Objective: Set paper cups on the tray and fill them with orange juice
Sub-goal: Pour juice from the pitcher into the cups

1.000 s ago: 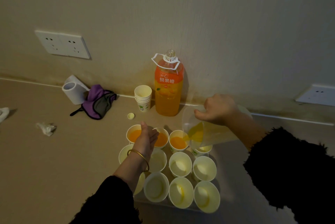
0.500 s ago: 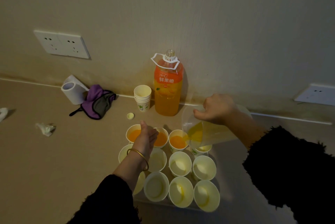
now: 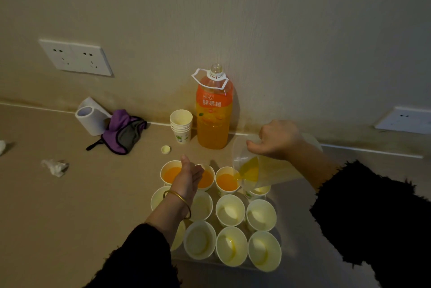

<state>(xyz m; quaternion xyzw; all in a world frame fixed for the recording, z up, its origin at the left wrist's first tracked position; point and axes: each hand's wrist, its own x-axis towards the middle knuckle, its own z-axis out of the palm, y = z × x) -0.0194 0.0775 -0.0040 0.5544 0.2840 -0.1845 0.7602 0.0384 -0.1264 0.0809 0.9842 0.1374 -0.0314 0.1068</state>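
Note:
Several paper cups stand in rows on a clear tray (image 3: pixel 210 262) on the counter. The three back-left cups hold orange juice, among them one (image 3: pixel 226 181) under the spout. My right hand (image 3: pixel 278 139) grips a clear jug (image 3: pixel 261 168) tilted to the left, with juice at its lip over the back row. My left hand (image 3: pixel 187 174) rests with straight fingers between the two back-left filled cups (image 3: pixel 171 173). The front cups, such as one (image 3: pixel 231 246), hold no juice.
An open orange juice bottle (image 3: pixel 214 115) stands at the wall beside a stack of spare cups (image 3: pixel 181 125). Its cap (image 3: pixel 165 149) lies in front. A paper roll (image 3: pixel 89 118), purple cloth (image 3: pixel 123 130) and crumpled tissue (image 3: pixel 54 166) lie to the left.
The jug stays tilted over the back row and the juice in it sits a little lower. Both hands keep their places.

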